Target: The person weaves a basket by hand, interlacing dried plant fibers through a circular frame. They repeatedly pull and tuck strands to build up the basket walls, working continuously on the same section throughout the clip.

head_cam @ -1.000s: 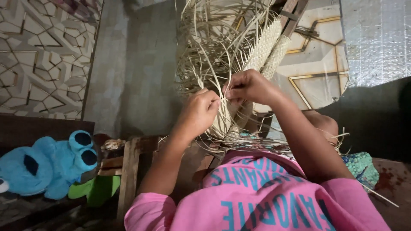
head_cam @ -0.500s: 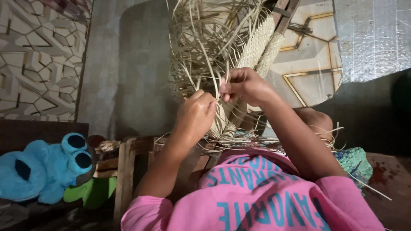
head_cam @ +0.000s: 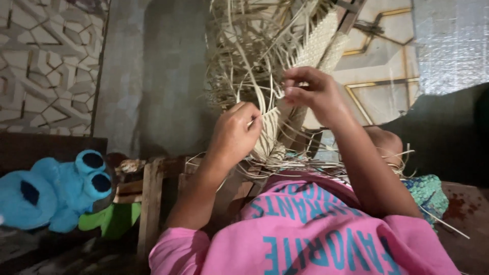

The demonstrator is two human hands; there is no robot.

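A half-woven basket of pale straw strips (head_cam: 265,56) stands up in front of me, with a finished woven panel (head_cam: 321,38) at its right and many loose strips sticking out. My left hand (head_cam: 234,135) is closed around strips at the lower part of the weave. My right hand (head_cam: 310,94) pinches a thin strip a little higher and to the right. Loose strip ends spread over my lap and my pink shirt (head_cam: 316,229).
A blue plush toy (head_cam: 56,191) lies at the left on a dark seat, with a green object (head_cam: 114,219) beside it. A wooden frame (head_cam: 153,198) stands below my left arm. A patterned tile wall (head_cam: 46,61) and a grey wall (head_cam: 153,76) are behind.
My right hand has risen and moved right, pulling a strip away from the left hand. The left hand stays gripping the weave.
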